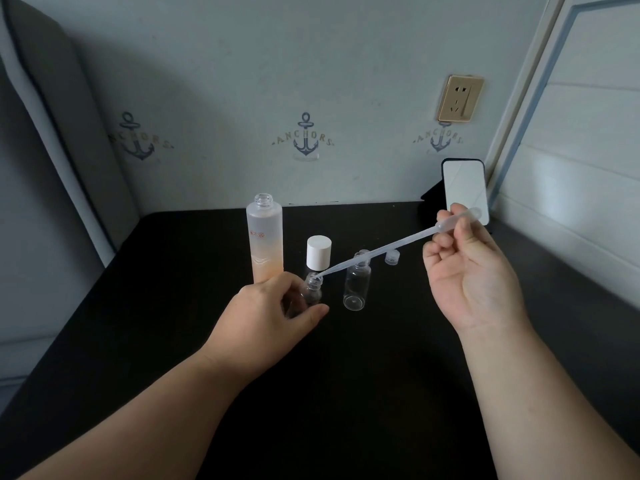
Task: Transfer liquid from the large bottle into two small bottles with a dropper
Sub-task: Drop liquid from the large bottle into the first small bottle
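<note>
dark table (346, 393), dropper (381, 249) at small bottle (312, 289)

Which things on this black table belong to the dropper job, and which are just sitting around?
Job: tall frosted orange-tinted bottle; small clear bottle held by left hand; second small clear bottle; translucent plastic dropper pinched by right hand; white cylindrical cap; small clear cap.

Lying about: black-framed phone.

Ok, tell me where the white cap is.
In the head view, the white cap stands upright on the black table, centre, just right of the large bottle and behind the left hand.
</note>
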The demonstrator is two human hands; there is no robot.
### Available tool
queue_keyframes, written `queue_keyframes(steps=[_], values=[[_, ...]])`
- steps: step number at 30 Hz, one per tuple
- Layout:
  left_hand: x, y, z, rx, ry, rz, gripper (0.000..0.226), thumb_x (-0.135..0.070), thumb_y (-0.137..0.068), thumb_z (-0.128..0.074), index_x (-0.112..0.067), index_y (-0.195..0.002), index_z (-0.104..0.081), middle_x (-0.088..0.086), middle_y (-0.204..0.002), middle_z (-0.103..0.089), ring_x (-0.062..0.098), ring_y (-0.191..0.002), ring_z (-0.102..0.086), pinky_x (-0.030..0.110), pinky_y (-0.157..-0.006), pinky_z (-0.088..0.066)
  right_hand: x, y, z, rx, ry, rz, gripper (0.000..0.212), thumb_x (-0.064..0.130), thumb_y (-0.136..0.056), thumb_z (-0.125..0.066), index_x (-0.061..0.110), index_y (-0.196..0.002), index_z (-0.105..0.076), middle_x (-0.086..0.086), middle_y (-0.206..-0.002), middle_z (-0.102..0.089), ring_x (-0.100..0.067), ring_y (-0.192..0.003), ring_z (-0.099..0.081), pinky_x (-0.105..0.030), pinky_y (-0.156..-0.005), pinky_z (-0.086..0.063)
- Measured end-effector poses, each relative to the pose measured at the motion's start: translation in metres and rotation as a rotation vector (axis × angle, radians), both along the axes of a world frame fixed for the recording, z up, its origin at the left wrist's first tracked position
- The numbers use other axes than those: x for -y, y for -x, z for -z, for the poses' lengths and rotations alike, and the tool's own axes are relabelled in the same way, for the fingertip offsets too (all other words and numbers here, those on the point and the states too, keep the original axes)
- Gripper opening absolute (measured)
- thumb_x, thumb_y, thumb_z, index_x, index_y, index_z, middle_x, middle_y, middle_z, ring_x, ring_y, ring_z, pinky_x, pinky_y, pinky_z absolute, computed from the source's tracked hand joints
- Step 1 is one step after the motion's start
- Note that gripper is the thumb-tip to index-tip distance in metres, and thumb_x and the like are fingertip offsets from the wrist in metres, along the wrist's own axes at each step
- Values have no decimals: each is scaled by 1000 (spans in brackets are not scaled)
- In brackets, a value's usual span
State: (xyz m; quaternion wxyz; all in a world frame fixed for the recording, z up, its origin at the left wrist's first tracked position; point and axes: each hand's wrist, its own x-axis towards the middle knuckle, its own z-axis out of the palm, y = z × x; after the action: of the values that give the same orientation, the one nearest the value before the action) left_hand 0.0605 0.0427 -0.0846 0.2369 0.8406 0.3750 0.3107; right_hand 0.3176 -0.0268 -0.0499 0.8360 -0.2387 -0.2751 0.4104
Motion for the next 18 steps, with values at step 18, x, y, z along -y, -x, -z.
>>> queue_keyframes(steps=[18], values=[[-3, 9, -3, 565, -56, -354, 31, -55, -89, -58, -38, -113, -48, -17, -102, -55, -2, -95, -56, 25, -76, -50, 0, 4, 2, -118, 33, 31, 16, 11, -99, -56, 6, -112, -64, -1, -85, -69, -8, -69, -60, -21, -70, -53]])
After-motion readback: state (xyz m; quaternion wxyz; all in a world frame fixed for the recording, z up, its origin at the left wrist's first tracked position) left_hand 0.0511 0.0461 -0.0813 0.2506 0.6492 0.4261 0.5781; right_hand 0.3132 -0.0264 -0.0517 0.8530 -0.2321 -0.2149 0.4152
